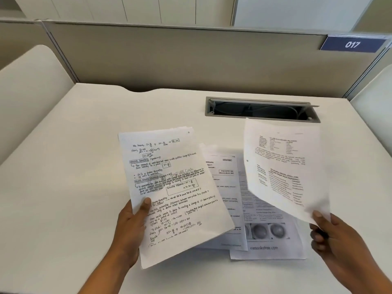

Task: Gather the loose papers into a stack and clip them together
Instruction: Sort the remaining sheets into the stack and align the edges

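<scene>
Fingers point(146, 205) of the left hand point(129, 228) pinch the lower left edge of a small stack of handwritten sheets point(169, 187), thumb on top, held tilted above the bench point(63, 177). Fingers of the right hand point(337, 238) pinch the lower right corner of a single printed sheet point(282, 166), held up and slightly blurred. Between and beneath both, several loose papers point(265, 247) lie overlapping on the bench, one showing three grey round pictures. Head view, far side: an open cable slot point(261, 111) is set into the bench; behind it a beige partition point(169, 60) carries a blue plate point(352, 45) marked 017.
</scene>
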Action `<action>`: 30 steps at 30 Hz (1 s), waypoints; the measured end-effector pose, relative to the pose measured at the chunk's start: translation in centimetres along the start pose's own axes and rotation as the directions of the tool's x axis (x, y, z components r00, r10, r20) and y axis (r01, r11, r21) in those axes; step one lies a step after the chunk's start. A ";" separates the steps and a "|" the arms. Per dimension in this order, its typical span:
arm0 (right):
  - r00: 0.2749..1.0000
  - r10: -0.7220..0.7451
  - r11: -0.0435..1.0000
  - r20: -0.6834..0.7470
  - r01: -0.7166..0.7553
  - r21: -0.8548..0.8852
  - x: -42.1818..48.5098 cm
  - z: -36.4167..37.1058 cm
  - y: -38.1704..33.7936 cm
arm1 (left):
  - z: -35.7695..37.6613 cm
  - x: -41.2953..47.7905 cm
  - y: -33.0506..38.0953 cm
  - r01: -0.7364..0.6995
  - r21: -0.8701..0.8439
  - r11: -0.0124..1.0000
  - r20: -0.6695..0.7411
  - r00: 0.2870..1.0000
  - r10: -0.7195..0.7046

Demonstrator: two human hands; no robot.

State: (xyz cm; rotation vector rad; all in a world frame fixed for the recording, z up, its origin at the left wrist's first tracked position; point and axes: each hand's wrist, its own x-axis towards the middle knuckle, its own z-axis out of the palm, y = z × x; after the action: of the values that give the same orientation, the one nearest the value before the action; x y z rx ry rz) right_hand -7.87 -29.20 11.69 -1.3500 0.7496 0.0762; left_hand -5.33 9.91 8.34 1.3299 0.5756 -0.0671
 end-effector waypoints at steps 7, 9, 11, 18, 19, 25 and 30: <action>0.992 -0.002 0.999 0.125 0.008 -0.047 -1.5 2.4 0.7 | 4.4 -1.4 0.2 0.028 -0.035 0.999 0.085 0.996 -0.025; 0.988 0.001 0.996 0.153 0.013 -0.088 -1.9 3.0 0.9 | 5.5 -1.8 0.3 0.034 -0.040 0.999 0.107 0.994 -0.029; 0.983 0.002 0.992 0.181 0.021 -0.127 -2.1 3.2 1.0 | 6.6 -2.3 0.3 0.033 -0.027 0.999 0.122 0.992 -0.029; 0.964 -0.088 0.943 0.250 0.161 -0.293 -2.0 2.3 0.5 | 9.0 -4.0 0.6 0.020 0.009 1.000 0.161 0.987 -0.021; 0.962 -0.090 0.940 0.258 0.168 -0.298 -2.1 2.3 0.0 | 9.2 -4.2 0.6 0.021 0.009 1.000 0.167 0.986 -0.023; 0.919 0.033 0.995 0.393 0.007 -0.100 -1.2 2.4 -3.4 | 10.2 -4.7 0.3 0.065 0.013 0.998 0.197 0.978 -0.066; 0.910 0.028 0.988 0.414 0.039 -0.152 -1.1 3.8 -4.5 | 11.1 -4.9 0.3 0.052 0.048 0.997 0.278 0.958 -0.063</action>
State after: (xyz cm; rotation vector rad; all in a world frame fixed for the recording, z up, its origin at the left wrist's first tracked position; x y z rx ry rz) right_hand -4.95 -26.52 16.25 -1.4229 0.3834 0.4147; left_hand -5.41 -1.65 12.09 1.3142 0.3735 -0.3116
